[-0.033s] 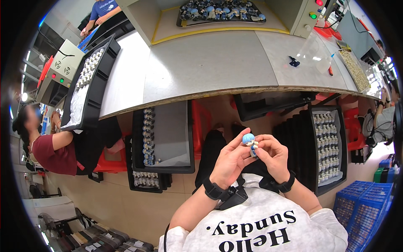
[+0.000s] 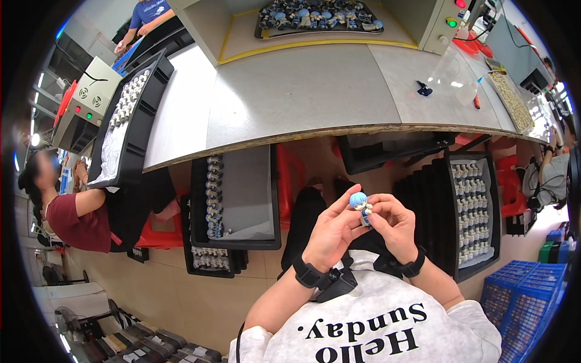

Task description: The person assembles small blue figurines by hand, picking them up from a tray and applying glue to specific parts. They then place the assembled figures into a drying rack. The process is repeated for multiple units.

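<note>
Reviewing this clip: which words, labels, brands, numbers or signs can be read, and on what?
Wearer's white shirt: large black lettering, upside down in view, legible; wording not copied here.
Co-worker's blue shirt: pale lettering, too small to read surely.
Pale slips, lower left: too blurred to tell any writing.
Held figurine: no lettering I can make out.

1 blue-haired figurine (image 2: 359, 201), 2 bare hands on it: left hand (image 2: 330, 235), right hand (image 2: 397, 225). Wristbands (image 2: 306, 273): 2. Worktop (image 2: 290, 91): 1 figurine tray (image 2: 137, 140) along left edge, contents too packed to count. Far-edge box (image 2: 200, 24): 1 red button (image 2: 460, 3), 1 green button (image 2: 451, 23).
</note>
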